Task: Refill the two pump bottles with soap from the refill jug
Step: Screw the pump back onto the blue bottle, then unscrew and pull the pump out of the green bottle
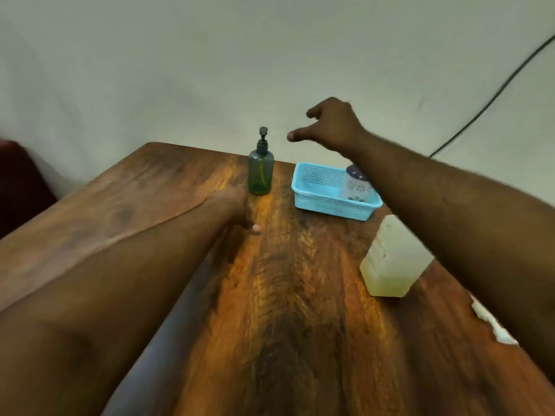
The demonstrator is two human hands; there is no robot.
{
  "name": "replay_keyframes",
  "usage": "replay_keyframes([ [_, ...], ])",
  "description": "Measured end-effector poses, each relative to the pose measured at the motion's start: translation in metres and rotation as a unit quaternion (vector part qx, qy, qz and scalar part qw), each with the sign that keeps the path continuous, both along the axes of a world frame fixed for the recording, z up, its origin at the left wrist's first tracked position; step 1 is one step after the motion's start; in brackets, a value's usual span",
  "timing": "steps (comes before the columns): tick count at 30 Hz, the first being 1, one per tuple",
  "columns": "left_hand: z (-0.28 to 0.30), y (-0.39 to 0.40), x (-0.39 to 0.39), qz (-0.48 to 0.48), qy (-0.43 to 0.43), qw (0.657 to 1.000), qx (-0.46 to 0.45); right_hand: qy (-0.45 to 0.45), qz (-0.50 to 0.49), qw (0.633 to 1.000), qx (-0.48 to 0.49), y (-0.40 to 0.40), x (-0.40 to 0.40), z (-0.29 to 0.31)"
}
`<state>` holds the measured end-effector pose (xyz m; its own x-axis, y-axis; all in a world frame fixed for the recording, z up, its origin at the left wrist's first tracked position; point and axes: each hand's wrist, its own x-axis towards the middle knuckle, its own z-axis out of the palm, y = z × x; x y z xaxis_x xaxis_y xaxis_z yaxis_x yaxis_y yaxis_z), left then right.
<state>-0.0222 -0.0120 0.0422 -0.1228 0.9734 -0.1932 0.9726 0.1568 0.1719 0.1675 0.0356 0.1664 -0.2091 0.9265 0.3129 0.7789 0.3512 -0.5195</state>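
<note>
We take the green pump bottle [260, 172] as our landmark: it stands upright on the wooden table [300, 295], near the far edge, its dark pump head on top and a little liquid pooled at its bottom. Our left hand [232, 210] lies low on the table just in front and to the left of that bottle, close to its base but holding nothing; its fingers are mostly hidden behind the wrist, so we cannot tell how far they are spread. Our right hand [332, 124] hangs in the air above and to the right of the bottle, fingers loosely spread with the thumb stretched toward the pump head, clear of everything. To the right of the bottle sits a light blue basket [318, 195], and inside it, at its right end, stands a second bottle [356, 186], pale with a dark cap, partly covered by our right forearm. Farther right and nearer to us stands the refill jug [390, 259], translucent, with yellowish soap in its lower part.
</note>
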Motion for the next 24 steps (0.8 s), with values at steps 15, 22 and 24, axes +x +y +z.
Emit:
replay_keyframes([
  [15, -0.037, 0.018, -0.034, -0.009, -0.06, 0.997, -0.047, 0.133, -0.073, 0.985, -0.079, 0.033, -0.089, -0.11],
  [22, -0.036, 0.019, -0.03, 0.007, -0.052, 0.997, -0.054, 0.163, -0.078, 0.982, -0.055, 0.055, -0.098, -0.122],
  [24, -0.036, 0.018, -0.029, 0.016, -0.05, 0.997, -0.061, 0.164, -0.079, 0.982, -0.044, 0.056, -0.099, -0.122],
])
